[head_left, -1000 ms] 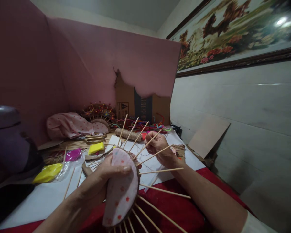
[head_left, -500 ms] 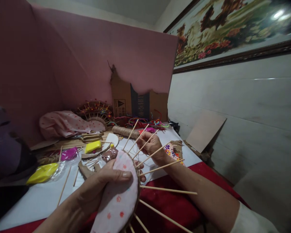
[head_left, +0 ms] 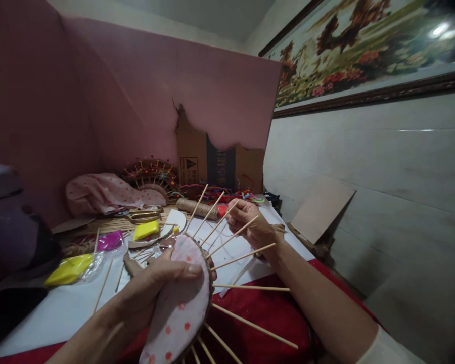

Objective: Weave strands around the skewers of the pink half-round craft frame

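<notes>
My left hand (head_left: 157, 285) grips a round disc (head_left: 180, 308) covered in pale cloth with red dots, thumb pressed on its face. Several thin wooden sticks (head_left: 246, 255) fan out from the disc's rim to the right and downward. My right hand (head_left: 250, 225) is beyond the sticks, over the white sheet (head_left: 60, 313), fingers pinched together on a thin thread that I can barely make out. A roll of brown twine (head_left: 195, 207) lies just behind that hand.
Yellow (head_left: 68, 269) and pink (head_left: 108, 241) packets, scissors (head_left: 144, 216), loose sticks, dotted cloth (head_left: 102, 193) and a finished stick wheel (head_left: 151, 174) lie at the back left. A cardboard box (head_left: 216, 164) stands against the pink board. A red cloth (head_left: 265, 318) covers the near table; a cardboard sheet (head_left: 320, 207) leans on the right wall.
My right hand has shifted slightly right and up behind the sticks. The disc has stayed in my left hand, tilting a little; the view has swayed.
</notes>
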`<state>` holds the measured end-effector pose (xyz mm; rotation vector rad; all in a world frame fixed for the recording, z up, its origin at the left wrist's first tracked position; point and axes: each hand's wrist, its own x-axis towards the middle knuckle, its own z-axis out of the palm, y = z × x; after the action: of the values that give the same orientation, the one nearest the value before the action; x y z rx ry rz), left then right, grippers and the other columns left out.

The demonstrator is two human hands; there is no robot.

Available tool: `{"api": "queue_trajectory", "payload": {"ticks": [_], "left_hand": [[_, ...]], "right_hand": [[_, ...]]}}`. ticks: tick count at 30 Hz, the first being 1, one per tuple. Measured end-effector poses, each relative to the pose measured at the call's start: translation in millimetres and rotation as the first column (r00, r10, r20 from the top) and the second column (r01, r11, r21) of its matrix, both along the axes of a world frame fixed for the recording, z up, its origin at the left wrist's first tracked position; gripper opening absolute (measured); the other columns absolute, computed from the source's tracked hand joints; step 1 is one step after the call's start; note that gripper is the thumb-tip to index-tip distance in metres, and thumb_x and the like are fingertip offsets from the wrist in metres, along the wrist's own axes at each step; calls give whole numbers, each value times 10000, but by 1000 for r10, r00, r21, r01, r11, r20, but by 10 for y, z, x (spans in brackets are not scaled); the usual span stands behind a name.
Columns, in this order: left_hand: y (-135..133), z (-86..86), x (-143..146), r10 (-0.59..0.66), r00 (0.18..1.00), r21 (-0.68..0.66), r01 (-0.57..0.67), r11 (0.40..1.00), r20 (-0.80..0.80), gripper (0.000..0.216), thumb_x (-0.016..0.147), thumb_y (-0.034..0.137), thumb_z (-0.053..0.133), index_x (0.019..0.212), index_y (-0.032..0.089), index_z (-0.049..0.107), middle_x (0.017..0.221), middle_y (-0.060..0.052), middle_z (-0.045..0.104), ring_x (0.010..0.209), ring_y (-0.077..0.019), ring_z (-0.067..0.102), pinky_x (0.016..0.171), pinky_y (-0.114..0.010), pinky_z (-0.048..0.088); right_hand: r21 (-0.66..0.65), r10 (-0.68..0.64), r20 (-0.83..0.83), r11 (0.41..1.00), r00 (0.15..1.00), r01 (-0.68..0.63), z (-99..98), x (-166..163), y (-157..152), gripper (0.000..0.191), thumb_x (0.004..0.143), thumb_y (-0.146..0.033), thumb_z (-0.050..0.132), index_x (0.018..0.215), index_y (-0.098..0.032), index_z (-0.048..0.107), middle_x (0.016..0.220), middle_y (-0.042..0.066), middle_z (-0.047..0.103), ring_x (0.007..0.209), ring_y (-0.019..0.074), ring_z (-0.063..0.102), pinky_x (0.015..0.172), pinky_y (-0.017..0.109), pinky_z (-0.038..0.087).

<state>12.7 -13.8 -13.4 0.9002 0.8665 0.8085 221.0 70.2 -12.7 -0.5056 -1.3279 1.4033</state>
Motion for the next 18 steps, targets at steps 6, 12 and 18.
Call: {"api": "queue_trajectory", "payload": {"ticks": [6, 12, 18], "left_hand": [[64, -14, -28, 12, 1000, -10, -12, 1000, -20, 90, 660, 177, 661, 726, 121, 635, 587, -40, 693, 488, -146, 609, 474, -220, 461], [81, -2, 5, -21, 999, -53, 23, 998, 33, 201, 595, 121, 681, 789, 153, 638, 651, -58, 696, 527, -164, 620, 523, -256, 470], [0, 131, 41, -109, 989, -126, 121, 985, 98, 269, 542, 91, 694, 805, 135, 657, 682, -90, 708, 644, -211, 658, 591, -266, 486]], "right_hand": [[29, -6, -54, 1000, 999, 8, 234, 252, -58, 339, 678, -399, 703, 652, -192, 436, 536, -73, 372, 445, 53, 270, 431, 197, 202], [111, -127, -25, 985, 992, 129, 247, 276, -42, 252, 626, -323, 735, 709, -203, 529, 582, -46, 474, 471, 69, 343, 448, 213, 248], [103, -244, 28, 965, 969, 240, 160, 217, 39, 241, 616, -294, 751, 679, -188, 544, 560, -39, 542, 433, 57, 375, 407, 190, 240]]}}
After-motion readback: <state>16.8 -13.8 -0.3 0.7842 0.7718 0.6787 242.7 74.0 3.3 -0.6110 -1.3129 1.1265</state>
